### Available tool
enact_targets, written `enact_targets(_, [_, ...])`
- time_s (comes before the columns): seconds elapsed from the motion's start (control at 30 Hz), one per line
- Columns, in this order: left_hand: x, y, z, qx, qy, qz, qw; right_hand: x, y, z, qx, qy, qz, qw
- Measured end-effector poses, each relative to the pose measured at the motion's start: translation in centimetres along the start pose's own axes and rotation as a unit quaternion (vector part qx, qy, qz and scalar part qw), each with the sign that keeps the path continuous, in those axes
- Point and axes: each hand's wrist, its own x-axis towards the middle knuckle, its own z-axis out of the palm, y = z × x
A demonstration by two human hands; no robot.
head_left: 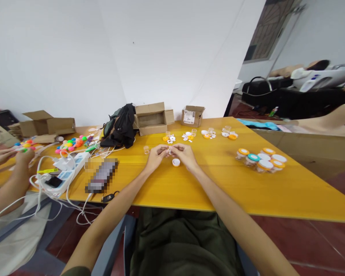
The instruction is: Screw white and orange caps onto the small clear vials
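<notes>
Fingertip to fingertip over the table, my left hand (157, 155) and my right hand (185, 154) are both closed on a small white piece (169, 151). It is too small and too covered by fingers to name. Just below them lies a round white and orange lid (176, 163). A clear plastic jar (146, 149) stands to the left of my left hand. Beyond my hands, small groups of orange lids (165, 138), white parts (189, 135) and clear jars (193, 132) are laid out in a row.
Several lidded jars (264, 165) stand together at the right. Cardboard boxes (152, 119) and a black bag (119, 126) sit at the back. A power strip (71, 172) with cables and a pixelated phone (102, 175) lie left. A co-worker's hands (23, 156) are beside colourful balls (70, 143).
</notes>
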Motion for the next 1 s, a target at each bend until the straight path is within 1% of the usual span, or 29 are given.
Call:
enact_targets(0.17, [-0.16, 0.27, 0.22, 0.022, 0.001, 0.029, 0.999, -0.05, -0.17, 0.00, 0.021, -0.001, 0.001, 1.000])
enact_targets(0.37, [-0.22, 0.11, 0.11, 0.058, 0.016, 0.051, 0.997, -0.09, -0.24, 0.13, 0.013, -0.009, -0.016, 1.000])
enact_targets(0.47, [-0.19, 0.02, 0.06, 0.041, 0.017, 0.042, 0.998, -0.07, -0.23, 0.10, 0.005, -0.010, -0.023, 1.000])
enact_targets(0.6, [-0.18, 0.10, 0.10, 0.010, 0.023, 0.023, 0.999, 0.02, -0.13, 0.00, -0.012, -0.010, -0.053, 0.998])
enact_targets(0.83, [-0.14, 0.56, 0.10, -0.013, 0.046, 0.004, 0.999, 0.36, 0.35, -0.10, -0.040, -0.045, -0.085, 0.995])
enact_targets(1.0, [-0.26, 0.91, 0.18, -0.020, 0.052, -0.005, 0.998, 0.71, 0.74, -0.43, -0.055, -0.044, -0.105, 0.992])
